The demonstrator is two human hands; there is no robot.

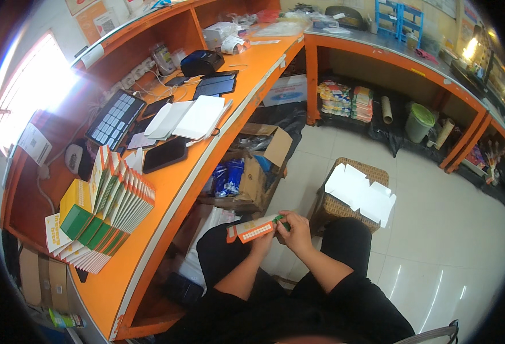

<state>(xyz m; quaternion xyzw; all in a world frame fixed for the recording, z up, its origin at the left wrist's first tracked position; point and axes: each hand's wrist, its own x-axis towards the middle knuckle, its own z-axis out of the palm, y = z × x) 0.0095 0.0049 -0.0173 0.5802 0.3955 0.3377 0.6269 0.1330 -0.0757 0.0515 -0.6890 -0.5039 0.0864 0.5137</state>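
Observation:
Over my lap is a partly folded carton point(253, 230), orange and white with a row of pale round marks and a green end. My left hand point(261, 243) grips it from below, near its right end. The fingers of my right hand point(296, 230) are closed on the green end flap. Ahead and to the right, a flat carton blank point(360, 192) lies white side up on a woven stool point(370, 167). At the left, many printed cartons point(120, 198) in yellow, green, orange and white stand in a fanned row on the orange desk point(189, 155).
On the desk are a black phone point(165, 155), an open notebook point(205, 117), a tablet point(116, 118) and a black device point(202, 62). Below it sits an open cardboard box point(252, 180) with blue packets. A green-lidded bucket point(420, 122) stands under the far counter point(390, 51).

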